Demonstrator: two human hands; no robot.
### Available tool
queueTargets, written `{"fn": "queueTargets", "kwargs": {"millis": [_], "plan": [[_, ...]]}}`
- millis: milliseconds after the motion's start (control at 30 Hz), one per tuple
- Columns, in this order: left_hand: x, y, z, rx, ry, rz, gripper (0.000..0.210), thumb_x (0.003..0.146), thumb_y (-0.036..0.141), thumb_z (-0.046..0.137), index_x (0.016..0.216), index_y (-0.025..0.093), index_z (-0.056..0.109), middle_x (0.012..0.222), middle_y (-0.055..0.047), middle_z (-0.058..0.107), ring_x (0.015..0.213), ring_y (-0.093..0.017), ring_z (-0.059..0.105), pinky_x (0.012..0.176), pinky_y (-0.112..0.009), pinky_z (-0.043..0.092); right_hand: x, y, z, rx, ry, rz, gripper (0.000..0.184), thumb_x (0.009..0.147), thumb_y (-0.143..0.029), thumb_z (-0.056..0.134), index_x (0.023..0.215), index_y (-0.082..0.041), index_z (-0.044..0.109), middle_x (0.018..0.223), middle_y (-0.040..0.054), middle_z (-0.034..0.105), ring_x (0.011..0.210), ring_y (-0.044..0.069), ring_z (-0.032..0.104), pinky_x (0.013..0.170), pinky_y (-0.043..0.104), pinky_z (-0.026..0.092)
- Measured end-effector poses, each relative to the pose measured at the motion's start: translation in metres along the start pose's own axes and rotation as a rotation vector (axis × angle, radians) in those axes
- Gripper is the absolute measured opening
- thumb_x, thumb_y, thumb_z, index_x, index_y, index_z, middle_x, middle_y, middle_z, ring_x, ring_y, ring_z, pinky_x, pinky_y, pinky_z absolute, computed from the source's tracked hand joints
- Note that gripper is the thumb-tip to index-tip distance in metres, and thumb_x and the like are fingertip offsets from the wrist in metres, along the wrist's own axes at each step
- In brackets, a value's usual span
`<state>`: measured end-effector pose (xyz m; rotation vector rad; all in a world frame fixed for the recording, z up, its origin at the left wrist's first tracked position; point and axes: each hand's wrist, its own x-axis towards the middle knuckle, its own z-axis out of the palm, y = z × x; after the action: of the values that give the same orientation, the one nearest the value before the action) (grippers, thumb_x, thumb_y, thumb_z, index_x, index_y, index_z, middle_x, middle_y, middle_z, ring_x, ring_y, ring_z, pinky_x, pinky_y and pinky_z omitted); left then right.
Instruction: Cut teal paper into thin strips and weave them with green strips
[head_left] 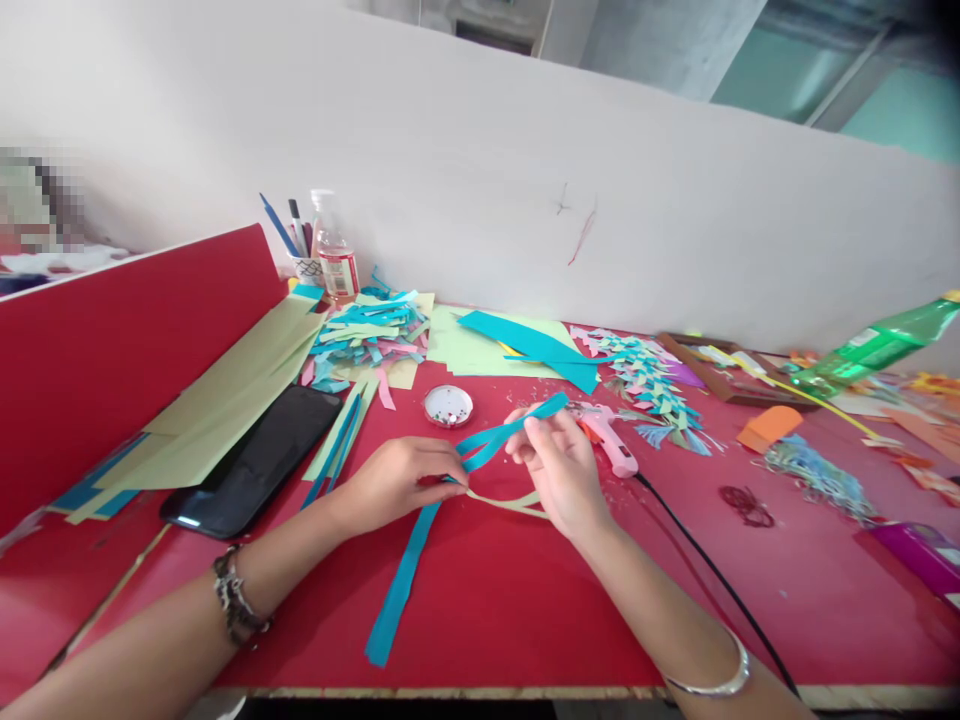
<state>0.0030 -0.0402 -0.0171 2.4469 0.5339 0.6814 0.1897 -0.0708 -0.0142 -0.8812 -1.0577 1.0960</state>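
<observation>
Between my hands, above the red tabletop, are narrow blue paper strips point(406, 590) and pale green paper strips point(504, 502) that cross one another. My left hand point(409, 480) pinches the crossing point with thumb and fingers. One blue strip hangs from there toward the table's front edge. My right hand point(562, 470) is closed on a blue strip between thumb and fingertips, its end sticking out past the fingers. The pale strips run from the left fingers toward the right palm, where their ends are partly hidden.
Behind my hands stand a small round lid point(448, 406) with bits inside and a pink glue gun point(611, 440) with a black cord. A phone point(255, 460) lies left. Woven paper pieces point(645, 375), a paper pile point(367, 335), a clear bottle point(334, 250) and a green bottle point(877, 345) are farther back.
</observation>
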Motion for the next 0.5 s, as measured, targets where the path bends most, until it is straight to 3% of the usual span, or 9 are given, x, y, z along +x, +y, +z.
{"fn": "queueTargets", "kwargs": {"millis": [100, 233, 300, 433, 500], "plan": [[0.0002, 0.0007, -0.0002, -0.017, 0.021, 0.025, 0.016, 0.08, 0.025, 0.048, 0.08, 0.016, 0.062, 0.078, -0.005, 0.063, 0.075, -0.013, 0.057, 0.07, -0.021, 0.044, -0.0011, 0.0012, -0.0025, -0.128, -0.194, 0.08, 0.017, 0.071, -0.027, 0.058, 0.086, -0.022, 0.052, 0.068, -0.0032, 0.058, 0.054, 0.008, 0.054, 0.046, 0.019, 0.041], [-0.0004, 0.0014, -0.001, -0.014, 0.03, 0.07, 0.015, 0.079, 0.024, 0.05, 0.08, 0.016, 0.062, 0.079, -0.005, 0.063, 0.076, -0.012, 0.057, 0.071, -0.021, 0.043, -0.0034, -0.0001, 0.0003, -0.186, -0.405, 0.139, 0.036, 0.068, -0.023, 0.06, 0.102, -0.023, 0.047, 0.087, 0.0013, 0.059, 0.077, 0.013, 0.057, 0.067, 0.026, 0.047], [-0.0005, 0.0007, -0.0011, 0.016, 0.023, 0.094, 0.014, 0.079, 0.024, 0.05, 0.081, 0.016, 0.062, 0.08, -0.005, 0.063, 0.077, -0.012, 0.057, 0.071, -0.021, 0.043, -0.0042, -0.0001, 0.0031, -0.152, -0.37, 0.134, 0.038, 0.067, -0.022, 0.062, 0.101, -0.024, 0.045, 0.084, 0.0001, 0.059, 0.079, 0.013, 0.057, 0.07, 0.026, 0.047], [-0.0004, -0.0014, -0.0003, 0.123, 0.062, 0.105, 0.014, 0.08, 0.023, 0.049, 0.08, 0.017, 0.061, 0.081, -0.004, 0.063, 0.077, -0.012, 0.056, 0.072, -0.021, 0.042, -0.0051, 0.0044, 0.0065, -0.11, -0.185, 0.192, 0.03, 0.064, -0.026, 0.065, 0.085, -0.022, 0.043, 0.074, -0.0031, 0.055, 0.061, 0.01, 0.057, 0.057, 0.023, 0.047], [-0.0008, -0.0021, 0.0004, 0.165, 0.109, 0.086, 0.014, 0.08, 0.023, 0.048, 0.08, 0.016, 0.061, 0.081, -0.004, 0.062, 0.077, -0.013, 0.056, 0.071, -0.021, 0.042, -0.0058, 0.0068, 0.0068, -0.108, -0.194, 0.259, 0.024, 0.067, -0.029, 0.062, 0.078, -0.021, 0.043, 0.072, -0.003, 0.055, 0.063, 0.01, 0.057, 0.06, 0.024, 0.047]]}}
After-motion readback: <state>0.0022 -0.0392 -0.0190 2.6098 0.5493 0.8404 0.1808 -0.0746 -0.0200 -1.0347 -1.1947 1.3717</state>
